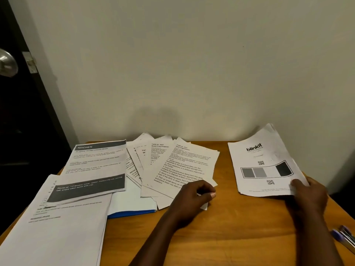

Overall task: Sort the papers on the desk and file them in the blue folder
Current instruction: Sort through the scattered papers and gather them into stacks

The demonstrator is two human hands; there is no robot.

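Papers are lying in four groups on the wooden bench [240, 217]. Left hand [194, 196] is curling its fingers over the near right corner of the fanned papers [180, 166], pinching a sheet between thumb and fingers. At least five overlapping sheets are spreading away from that hand towards the wall; the exact count is hard to tell. Right hand [307, 194] is gripping the near right corner of the blinkit stack [263, 162], thumb on top, and the far edge of this stack is lifting off the bench. How many sheets it is holding cannot be told.

One blue folder [132, 214] is lying to the left of the left hand, mostly covered by paper, with only its blue near edge showing. Further left, one kitchen sheet [96, 169] is resting over one large sheet [57, 227]. Pens [345, 237], at least two, are lying to the right of the right forearm at the bench edge.
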